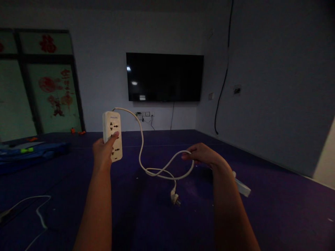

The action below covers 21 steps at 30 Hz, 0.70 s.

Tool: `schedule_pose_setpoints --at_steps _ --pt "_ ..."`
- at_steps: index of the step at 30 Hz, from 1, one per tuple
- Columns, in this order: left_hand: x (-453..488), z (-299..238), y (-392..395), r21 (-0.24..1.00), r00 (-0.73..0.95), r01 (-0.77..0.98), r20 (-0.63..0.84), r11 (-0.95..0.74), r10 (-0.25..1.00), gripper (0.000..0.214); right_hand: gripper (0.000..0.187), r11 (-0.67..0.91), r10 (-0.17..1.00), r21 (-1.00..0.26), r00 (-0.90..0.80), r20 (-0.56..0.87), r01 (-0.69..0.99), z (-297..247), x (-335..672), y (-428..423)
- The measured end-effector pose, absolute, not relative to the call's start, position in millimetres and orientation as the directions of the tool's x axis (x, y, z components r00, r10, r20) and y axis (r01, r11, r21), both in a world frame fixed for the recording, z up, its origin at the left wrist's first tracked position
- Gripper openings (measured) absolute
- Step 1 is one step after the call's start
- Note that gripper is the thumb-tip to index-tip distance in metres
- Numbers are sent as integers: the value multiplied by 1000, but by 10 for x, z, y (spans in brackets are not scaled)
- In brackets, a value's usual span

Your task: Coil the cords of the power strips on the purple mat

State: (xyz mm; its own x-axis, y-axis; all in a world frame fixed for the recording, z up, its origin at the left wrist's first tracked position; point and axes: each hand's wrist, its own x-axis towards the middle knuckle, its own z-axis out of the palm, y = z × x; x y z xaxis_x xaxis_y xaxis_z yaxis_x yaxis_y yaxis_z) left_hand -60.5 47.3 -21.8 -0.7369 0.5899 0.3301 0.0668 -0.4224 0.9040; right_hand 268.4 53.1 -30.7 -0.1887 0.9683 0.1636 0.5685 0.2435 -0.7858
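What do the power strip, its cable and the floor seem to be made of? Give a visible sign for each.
Power strip: likely hard plastic, off-white, smooth; rigid moulded body with socket holes. Cable: probably a soft plastic or rubber sheath, white; it hangs in loose loops. Floor: perhaps a matte mat or carpet, dark purple; no shine, though dim light leaves it open.

Dark purple floor mat [157,223] lies open ahead; thin white power cord [141,146] sags mid-air from the white plastic socket strip [112,136]; loose white floor cable [39,205] lower left; white oblong block [243,188] right.
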Motion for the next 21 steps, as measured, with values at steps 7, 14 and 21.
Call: schedule_pose_setpoints --at_steps 7,14,21 --pt "-573 -219 455 895 -728 59 341 -442 594 45 27 291 952 -803 -239 191 521 -275 2703 474" --pt "-556 -218 444 899 -717 41 331 -437 614 43 17 294 955 -628 -200 217 721 -326 2759 547" --pt "-530 -238 457 902 -716 71 343 -426 608 43 13 183 970 -439 -89 225 879 -327 2704 538"
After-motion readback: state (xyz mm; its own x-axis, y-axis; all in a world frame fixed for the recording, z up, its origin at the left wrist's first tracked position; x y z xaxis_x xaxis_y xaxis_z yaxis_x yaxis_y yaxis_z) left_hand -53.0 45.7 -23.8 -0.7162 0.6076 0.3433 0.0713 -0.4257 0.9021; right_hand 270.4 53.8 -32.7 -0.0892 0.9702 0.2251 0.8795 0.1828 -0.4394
